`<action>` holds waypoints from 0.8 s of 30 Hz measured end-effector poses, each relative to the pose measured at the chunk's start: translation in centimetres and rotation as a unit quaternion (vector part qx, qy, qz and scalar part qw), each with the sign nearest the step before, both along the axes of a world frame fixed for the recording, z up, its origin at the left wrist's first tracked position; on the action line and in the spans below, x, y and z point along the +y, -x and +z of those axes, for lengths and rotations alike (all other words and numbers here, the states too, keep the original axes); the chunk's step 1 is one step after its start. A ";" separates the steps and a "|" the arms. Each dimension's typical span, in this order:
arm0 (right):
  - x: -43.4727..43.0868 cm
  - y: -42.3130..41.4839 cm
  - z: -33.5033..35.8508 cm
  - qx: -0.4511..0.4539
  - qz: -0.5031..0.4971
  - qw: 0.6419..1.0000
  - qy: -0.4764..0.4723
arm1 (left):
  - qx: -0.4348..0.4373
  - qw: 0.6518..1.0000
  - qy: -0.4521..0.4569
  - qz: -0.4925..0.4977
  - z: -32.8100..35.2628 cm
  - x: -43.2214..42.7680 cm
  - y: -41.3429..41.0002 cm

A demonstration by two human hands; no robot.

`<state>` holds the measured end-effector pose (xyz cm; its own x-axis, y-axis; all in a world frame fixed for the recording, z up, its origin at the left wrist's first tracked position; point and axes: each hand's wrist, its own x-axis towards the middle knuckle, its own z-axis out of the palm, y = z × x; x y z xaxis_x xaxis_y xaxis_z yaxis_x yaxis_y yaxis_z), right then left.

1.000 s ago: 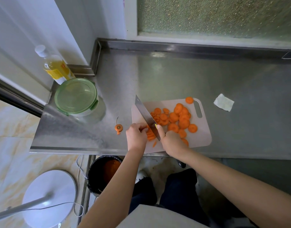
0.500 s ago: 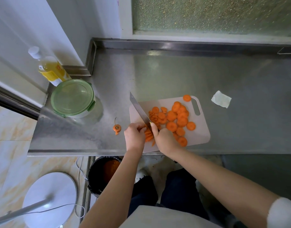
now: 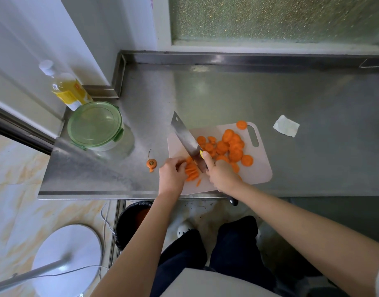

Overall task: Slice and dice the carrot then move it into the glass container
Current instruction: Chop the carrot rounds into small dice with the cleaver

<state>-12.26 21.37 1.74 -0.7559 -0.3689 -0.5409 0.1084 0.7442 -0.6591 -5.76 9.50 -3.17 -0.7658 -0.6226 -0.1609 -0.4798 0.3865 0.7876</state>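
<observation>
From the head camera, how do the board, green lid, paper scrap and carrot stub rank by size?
1. Board, largest
2. Green lid
3. Paper scrap
4. Carrot stub, smallest
No close calls.

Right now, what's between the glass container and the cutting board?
In the head view, the cut-off carrot end lies there on the steel counter.

kitchen | steel counter (image 3: 270,99), cutting board (image 3: 263,168) (oil bottle (image 3: 66,91) nearby)

On a pale pink plastic cutting board (image 3: 261,170), the right hand (image 3: 221,175) grips a steel cleaver (image 3: 185,139) while the left hand (image 3: 172,175) holds stacked orange carrot slices (image 3: 191,172).
</observation>
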 end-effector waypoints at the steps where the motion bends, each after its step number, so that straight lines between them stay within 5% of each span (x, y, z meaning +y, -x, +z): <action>1: 0.3 0.0 0.1 0.001 0.007 1.000 -0.010 | 0.000 1.000 -0.004 0.006 0.0 0.0 0.0; 7: 1.0 -1.0 0.3 -0.007 0.052 0.996 -0.074 | -0.011 1.000 -0.010 0.021 0.0 0.1 0.4; 24: 1.5 -2.8 0.7 0.013 0.094 0.993 -0.072 | -0.033 0.998 -0.035 0.051 0.3 0.5 0.8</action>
